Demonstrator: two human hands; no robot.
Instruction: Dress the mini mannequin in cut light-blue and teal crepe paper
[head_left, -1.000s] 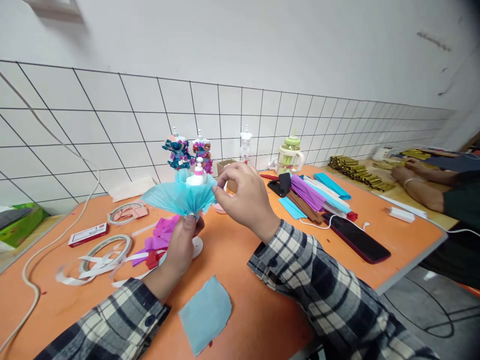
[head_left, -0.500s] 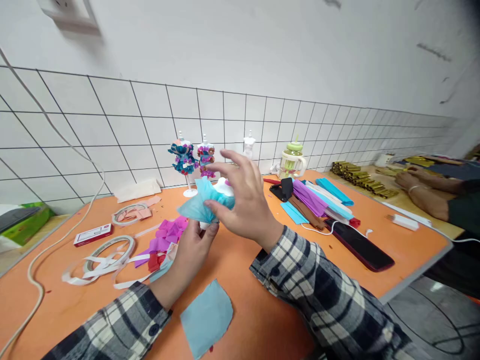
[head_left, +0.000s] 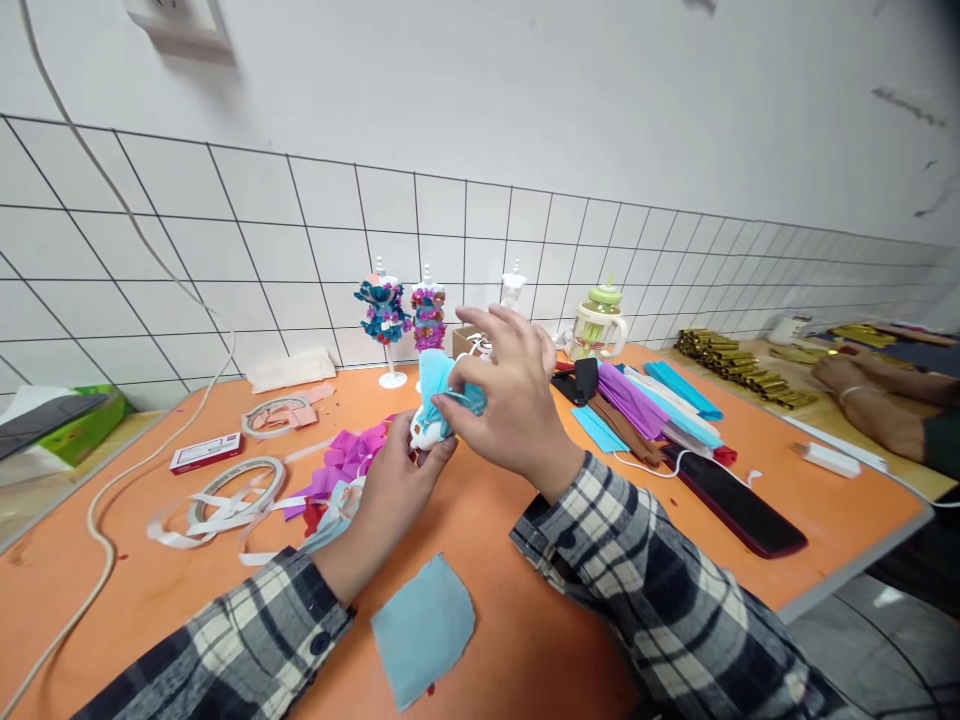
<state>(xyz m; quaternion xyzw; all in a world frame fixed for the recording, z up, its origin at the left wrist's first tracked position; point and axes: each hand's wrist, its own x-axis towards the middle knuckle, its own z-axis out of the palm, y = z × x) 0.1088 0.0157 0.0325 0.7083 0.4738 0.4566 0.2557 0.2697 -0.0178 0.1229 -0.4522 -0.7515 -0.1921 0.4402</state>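
Above the orange table [head_left: 525,640], my left hand [head_left: 397,485] grips the base of a small white mannequin figure [head_left: 424,432]. Light blue tissue paper [head_left: 439,385] is gathered around the figure. My right hand [head_left: 510,400] pinches that blue paper against the figure, thumb and forefinger closed, the other fingers raised. Both sleeves are black and white plaid.
A loose blue paper square [head_left: 424,628] lies near the front edge. Pink and red paper scraps [head_left: 341,465], tape rolls [head_left: 236,490] and a white cable [head_left: 112,480] lie left. Decorated figures [head_left: 386,315] stand by the tiled wall. Folded coloured papers [head_left: 637,395], a phone [head_left: 739,505] and another person's arms [head_left: 877,400] are right.
The blue paper, spread like a fan a second ago, is now bunched tightly around the figure. My right hand has closed onto it. The view has shifted slightly right.
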